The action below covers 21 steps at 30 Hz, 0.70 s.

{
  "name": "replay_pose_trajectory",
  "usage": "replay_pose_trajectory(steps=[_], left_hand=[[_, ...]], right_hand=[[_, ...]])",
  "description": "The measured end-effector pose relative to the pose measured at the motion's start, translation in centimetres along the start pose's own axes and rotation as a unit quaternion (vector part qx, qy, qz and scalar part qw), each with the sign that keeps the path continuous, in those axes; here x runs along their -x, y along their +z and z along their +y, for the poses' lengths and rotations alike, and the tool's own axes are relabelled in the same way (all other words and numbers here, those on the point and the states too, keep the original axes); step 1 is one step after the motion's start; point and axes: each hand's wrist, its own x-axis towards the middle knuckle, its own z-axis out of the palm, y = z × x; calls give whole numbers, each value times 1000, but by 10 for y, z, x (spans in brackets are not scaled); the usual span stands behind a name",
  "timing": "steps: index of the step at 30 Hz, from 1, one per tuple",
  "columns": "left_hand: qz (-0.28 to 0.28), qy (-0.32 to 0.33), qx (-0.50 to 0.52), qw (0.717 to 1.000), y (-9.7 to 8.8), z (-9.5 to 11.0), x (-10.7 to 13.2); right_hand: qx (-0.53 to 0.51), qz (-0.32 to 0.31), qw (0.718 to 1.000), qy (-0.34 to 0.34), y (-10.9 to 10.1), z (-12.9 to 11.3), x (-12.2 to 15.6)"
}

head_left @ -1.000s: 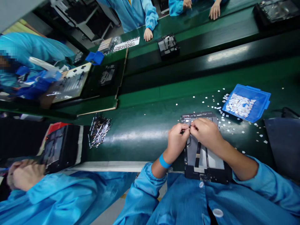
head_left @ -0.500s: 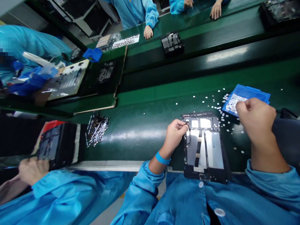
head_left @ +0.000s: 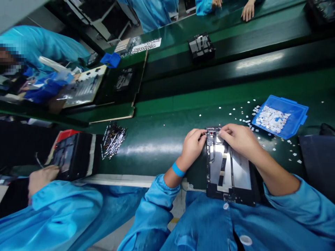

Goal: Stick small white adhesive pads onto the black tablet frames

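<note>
An opened tablet (head_left: 242,170) lies at the front edge of the green bench, its silvery battery panels and dark frame exposed. My left hand (head_left: 194,143) is at its upper left corner, with thumb and fingertips closed against the edge. Over the tablet's upper part is my right hand (head_left: 240,141), its thumb and forefinger pinched close to the surface. Whatever that pinch holds is hidden or too small to name. Right of the tablet sits a blue plastic tray (head_left: 297,120) with many small white pieces (head_left: 272,118) in it.
Loose white pieces are scattered around the tray. Thin strips (head_left: 113,139) lie piled to the left. A co-worker's hand (head_left: 43,179) touches a stack of dark devices (head_left: 75,155) at far left. Another stack (head_left: 201,47) stands across the bench; a dark box (head_left: 318,160) is at right.
My right hand has moved left from the blue tray onto the tablet's top. My left hand has let go of a thin black cable and now touches the tablet's edge.
</note>
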Motion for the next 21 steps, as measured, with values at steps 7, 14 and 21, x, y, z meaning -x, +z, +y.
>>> replay_pose_trajectory(steps=[7, 14, 21], left_hand=[[-48, 107, -132, 984, -2, -10, 2], [-76, 158, -207, 962, -6, -12, 1], [-141, 178, -245, 943, -16, -9, -11]], right_hand=[[121, -67, 990, 35, 11, -26, -27], [142, -65, 987, 36, 12, -25, -28], [124, -99, 987, 26, 10, -20, -34]])
